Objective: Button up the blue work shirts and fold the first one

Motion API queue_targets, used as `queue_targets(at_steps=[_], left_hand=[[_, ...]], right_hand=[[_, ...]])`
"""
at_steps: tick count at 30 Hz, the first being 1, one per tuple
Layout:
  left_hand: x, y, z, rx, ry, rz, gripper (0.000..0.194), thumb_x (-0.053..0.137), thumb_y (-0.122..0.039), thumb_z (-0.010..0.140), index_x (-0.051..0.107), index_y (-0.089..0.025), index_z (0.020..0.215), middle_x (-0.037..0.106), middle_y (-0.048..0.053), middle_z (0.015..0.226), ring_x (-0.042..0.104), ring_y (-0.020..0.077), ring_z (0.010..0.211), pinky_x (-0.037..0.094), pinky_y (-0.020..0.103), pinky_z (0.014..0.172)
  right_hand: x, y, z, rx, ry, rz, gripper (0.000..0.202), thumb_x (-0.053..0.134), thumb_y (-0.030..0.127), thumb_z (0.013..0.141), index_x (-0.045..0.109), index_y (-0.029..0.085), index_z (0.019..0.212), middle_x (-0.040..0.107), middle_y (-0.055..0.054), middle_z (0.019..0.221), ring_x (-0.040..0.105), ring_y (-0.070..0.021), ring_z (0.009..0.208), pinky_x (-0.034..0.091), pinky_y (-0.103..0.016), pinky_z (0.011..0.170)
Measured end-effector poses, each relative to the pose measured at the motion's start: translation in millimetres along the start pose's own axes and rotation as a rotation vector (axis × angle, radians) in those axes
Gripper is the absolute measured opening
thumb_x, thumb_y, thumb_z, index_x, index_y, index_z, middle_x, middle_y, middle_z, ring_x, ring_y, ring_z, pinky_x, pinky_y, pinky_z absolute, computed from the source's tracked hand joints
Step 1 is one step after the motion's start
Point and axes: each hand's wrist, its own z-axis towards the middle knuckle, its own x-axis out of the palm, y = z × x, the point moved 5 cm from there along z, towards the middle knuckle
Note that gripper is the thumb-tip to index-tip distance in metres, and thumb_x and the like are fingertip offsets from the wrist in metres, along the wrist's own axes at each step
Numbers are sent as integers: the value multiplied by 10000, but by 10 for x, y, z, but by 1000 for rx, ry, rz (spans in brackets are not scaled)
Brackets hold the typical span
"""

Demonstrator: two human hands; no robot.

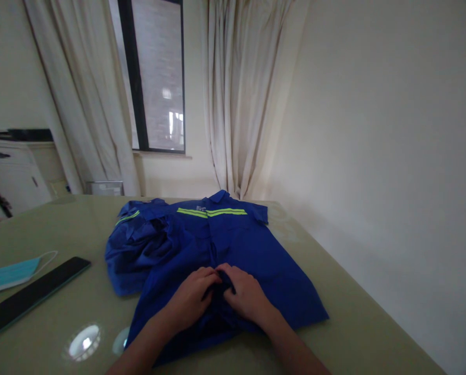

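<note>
A blue short-sleeved work shirt [248,245] with yellow-green reflective stripes lies spread on the table, its collar at the far end and its hem towards me. My left hand [191,297] pinches the cloth of the front opening near the hem. Close beside it, on the right edge of that opening, my right hand [246,292] has its fingers curled on the fabric. The fingertips of both hands almost meet, and the bit of cloth between them is partly hidden. Left of the shirt sits a crumpled blue garment [133,260], also with a reflective stripe.
On the left of the glossy greenish table [88,302] lie a black phone-like slab [37,294] and a light-blue face mask [12,276]. A white wall [392,182] runs along the right edge. Curtains [240,94] and a window [160,78] stand behind.
</note>
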Motion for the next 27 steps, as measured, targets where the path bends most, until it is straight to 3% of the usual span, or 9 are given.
queue_targets(at_steps=[4,6,9,11,13,16,18,23,27], left_hand=[[1,-19,8,-35,69,69,471,399,28,800,682,-259,1043,700,17,1154,614,184,1135,444,331,1026],[-26,-9,13,-106,61,156,381,404,-16,845,673,-237,1000,702,38,1088,640,206,1085,474,338,971],[-1,-43,28,-134,77,262,264,422,-161,953,653,-230,1059,701,60,1053,676,236,1008,498,343,878],[62,-62,52,-128,98,279,272,442,-234,982,621,-252,1186,700,63,1086,693,241,983,498,331,830],[138,-49,87,-134,122,283,274,457,-268,988,617,-266,1211,700,62,1089,706,242,948,489,316,775],[208,4,139,-152,125,249,201,476,-272,977,654,-246,1066,707,55,1042,703,240,942,467,304,752],[210,51,159,-186,105,164,153,524,-265,942,643,-244,1036,716,35,1008,692,228,942,452,293,751],[207,126,141,-252,78,22,101,575,-249,885,617,-248,976,701,-10,894,650,183,829,413,271,696],[191,35,120,-131,-24,49,105,467,-224,959,570,-232,938,645,20,1001,632,168,860,439,265,740]], right_hand=[[-110,-156,91,39,-121,326,407,502,127,731,666,257,1079,630,23,839,571,-163,786,410,-262,749],[-119,-246,138,102,-159,459,316,488,123,709,675,229,941,546,37,713,506,-146,684,381,-252,665],[-45,-323,184,188,-117,675,185,486,165,747,636,215,845,455,54,615,429,-132,562,330,-245,549],[-11,-329,187,192,-118,723,77,538,250,805,606,214,804,446,57,604,417,-128,546,323,-246,532],[-15,-307,171,146,-176,662,109,619,304,800,577,211,763,479,49,638,441,-130,597,342,-250,568],[-18,-262,132,102,-239,545,85,615,196,742,570,213,813,487,50,679,446,-132,645,344,-251,605],[1,-251,115,117,-236,547,227,545,140,727,584,223,935,461,57,688,439,-132,635,345,-250,603],[74,-301,125,203,-189,686,473,579,207,783,516,235,1251,398,85,660,405,-125,560,356,-250,571],[38,-278,144,146,-229,683,326,702,392,811,626,198,1061,476,63,637,478,-136,584,382,-263,586]])
